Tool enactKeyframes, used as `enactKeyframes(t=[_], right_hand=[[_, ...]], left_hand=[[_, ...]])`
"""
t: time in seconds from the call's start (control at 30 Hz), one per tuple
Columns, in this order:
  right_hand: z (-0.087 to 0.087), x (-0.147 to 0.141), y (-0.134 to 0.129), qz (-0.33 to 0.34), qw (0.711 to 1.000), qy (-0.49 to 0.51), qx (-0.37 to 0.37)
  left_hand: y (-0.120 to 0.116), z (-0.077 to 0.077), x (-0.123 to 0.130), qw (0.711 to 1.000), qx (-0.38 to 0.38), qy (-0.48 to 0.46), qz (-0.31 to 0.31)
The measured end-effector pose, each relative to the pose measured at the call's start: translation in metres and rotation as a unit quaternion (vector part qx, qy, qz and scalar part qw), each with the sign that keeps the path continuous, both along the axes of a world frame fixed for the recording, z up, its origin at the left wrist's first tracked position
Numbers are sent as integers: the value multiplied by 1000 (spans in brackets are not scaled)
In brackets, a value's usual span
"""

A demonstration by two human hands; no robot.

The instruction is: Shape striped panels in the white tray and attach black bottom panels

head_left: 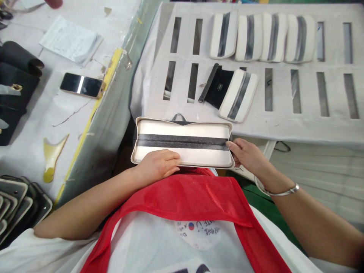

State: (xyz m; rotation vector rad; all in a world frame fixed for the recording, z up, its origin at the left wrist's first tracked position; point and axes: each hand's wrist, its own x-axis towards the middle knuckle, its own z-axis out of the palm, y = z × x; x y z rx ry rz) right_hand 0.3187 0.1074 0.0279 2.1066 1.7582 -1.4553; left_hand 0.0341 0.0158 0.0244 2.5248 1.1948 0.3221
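A white, long bag piece with a black strip along its middle is held level in front of my red apron. Its rim stands up around the edges, and a dark loop shows at its far side. My left hand is closed over the near edge, fingers together on the white face. My right hand grips the right end, the thumb beside the end of the black strip. The underside of the piece and the fingertips beneath it are hidden.
On the slotted table lie several similar white pieces, one white piece with a black flap. The left table holds a phone, a paper pad, a yellowish scraper-like tool and black bag parts.
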Motion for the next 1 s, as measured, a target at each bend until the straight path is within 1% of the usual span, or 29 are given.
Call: enactKeyframes(t=[0.2,0.37,0.43,0.6,0.83,1.0], right_hand=[[-3,2,0,-2,1000,7,5],[-7,5,-1,-14,999,40,18],[-8,5,-1,-21,999,47,14],[-7,6,-1,-29,998,56,11],[-11,8,-1,-28,997,65,15],[-10,7,-1,-23,998,61,13]], left_hand=[[-2,0,7,998,36,-21,44],[-5,2,14,995,63,-33,75],[-6,4,17,994,57,-30,85],[-11,8,26,992,32,12,119],[-10,3,33,990,25,22,141],[-11,0,36,987,12,17,161]])
